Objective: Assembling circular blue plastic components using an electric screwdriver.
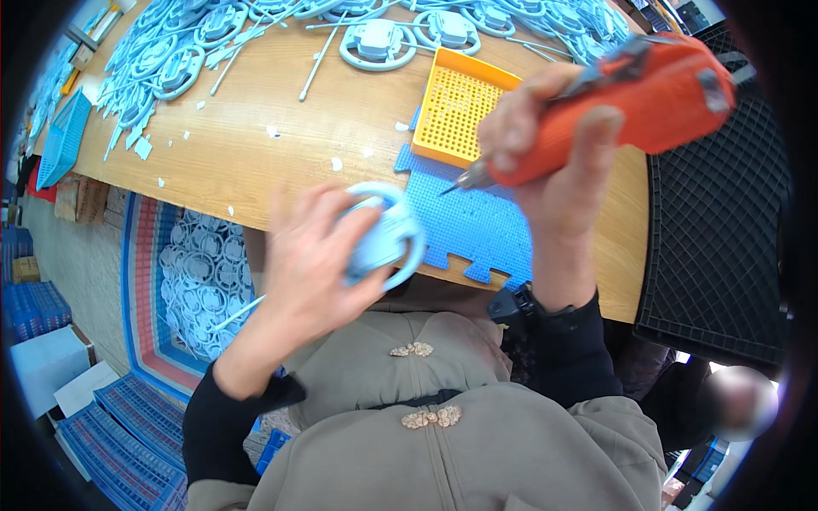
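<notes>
In my left hand (311, 255) is a light blue ring-shaped plastic part (383, 238) with a solid centre, held over the table's front edge beside a blue foam mat (464, 217). The fingers wrap over its left side and the hand is slightly blurred. My right hand (554, 153) grips an orange-red electric screwdriver (635, 115), raised above the mat. Its thin bit points down and left toward the held part, apart from it. Behind the bit, a yellow perforated basket (460, 111) rests partly on the mat. A thin light blue rod (239, 313) shows beside my left forearm.
Similar light blue parts (377, 43) are heaped along the table's far side, with white scraps nearby. A blue basket (64, 140) stands at the table's left end. Below left, a large crate (153, 298) holds many more parts. Black ribbed crates (716, 213) stand at right.
</notes>
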`<state>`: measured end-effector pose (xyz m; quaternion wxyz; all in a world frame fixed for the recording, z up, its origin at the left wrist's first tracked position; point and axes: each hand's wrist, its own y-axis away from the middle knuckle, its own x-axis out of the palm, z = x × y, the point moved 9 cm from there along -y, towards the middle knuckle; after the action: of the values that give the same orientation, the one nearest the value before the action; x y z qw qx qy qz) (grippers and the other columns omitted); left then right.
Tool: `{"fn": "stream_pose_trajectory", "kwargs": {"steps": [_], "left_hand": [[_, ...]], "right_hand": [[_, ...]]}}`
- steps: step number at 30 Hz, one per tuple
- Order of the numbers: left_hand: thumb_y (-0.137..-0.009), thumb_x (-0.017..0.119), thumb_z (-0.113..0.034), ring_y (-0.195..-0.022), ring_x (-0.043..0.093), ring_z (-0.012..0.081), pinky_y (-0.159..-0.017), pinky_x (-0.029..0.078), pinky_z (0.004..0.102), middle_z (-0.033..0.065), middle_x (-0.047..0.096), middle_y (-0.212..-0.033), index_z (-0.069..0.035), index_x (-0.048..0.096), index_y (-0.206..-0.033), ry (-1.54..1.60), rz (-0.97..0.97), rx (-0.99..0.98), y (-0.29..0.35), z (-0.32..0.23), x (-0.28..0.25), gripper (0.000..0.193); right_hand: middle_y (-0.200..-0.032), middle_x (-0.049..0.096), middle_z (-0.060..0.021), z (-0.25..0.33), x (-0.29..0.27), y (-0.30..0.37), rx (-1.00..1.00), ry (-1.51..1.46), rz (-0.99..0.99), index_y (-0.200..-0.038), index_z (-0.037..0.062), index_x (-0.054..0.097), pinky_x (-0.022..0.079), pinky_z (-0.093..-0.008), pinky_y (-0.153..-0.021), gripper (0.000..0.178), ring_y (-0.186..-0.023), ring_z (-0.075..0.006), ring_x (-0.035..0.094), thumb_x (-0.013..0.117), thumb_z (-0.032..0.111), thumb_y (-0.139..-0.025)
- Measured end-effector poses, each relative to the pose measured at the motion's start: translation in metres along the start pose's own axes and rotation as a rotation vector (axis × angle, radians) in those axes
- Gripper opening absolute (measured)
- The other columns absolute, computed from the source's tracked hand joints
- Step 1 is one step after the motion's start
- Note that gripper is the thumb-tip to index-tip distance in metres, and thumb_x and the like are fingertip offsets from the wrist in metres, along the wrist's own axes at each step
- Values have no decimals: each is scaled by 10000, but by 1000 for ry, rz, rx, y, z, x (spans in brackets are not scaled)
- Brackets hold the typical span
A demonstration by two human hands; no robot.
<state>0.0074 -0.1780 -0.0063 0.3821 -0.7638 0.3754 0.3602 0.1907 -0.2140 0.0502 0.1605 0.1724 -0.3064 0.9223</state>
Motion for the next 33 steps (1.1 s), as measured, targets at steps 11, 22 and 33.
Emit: {"fn": "stream_pose_trajectory", "kwargs": {"steps": [11, 22, 33], "left_hand": [[-712, 731, -192, -1089, 499, 327, -976, 334, 446, 142, 554, -1140, -42, 582, -1169, -212, 85, -95, -21, 73, -46, 504], [-828, 662, -336, -1220, 459, 292, -1011, 301, 501, 130, 511, -1313, -92, 502, -1330, -447, -147, 115, -195, 113, 34, 580], [-852, 632, -325, -1173, 481, 295, -1013, 241, 610, 120, 556, -1204, -68, 544, -1264, -345, -162, -23, -151, 120, 26, 494]], "right_hand": [[-681, 579, -55, 4, -73, -39, -167, 401, -217, -952, 50, 555, 475, -287, -533, 360, -575, -169, 571, 681, 380, -877], [-663, 582, -52, -24, -78, -51, -123, 381, -215, -929, 75, 533, 479, -283, -530, 348, -563, -163, 577, 702, 372, -862], [-646, 579, -10, -26, -79, -50, -144, 320, -237, -924, 91, 504, 492, -215, -497, 341, -551, -85, 590, 739, 324, -842]]}}
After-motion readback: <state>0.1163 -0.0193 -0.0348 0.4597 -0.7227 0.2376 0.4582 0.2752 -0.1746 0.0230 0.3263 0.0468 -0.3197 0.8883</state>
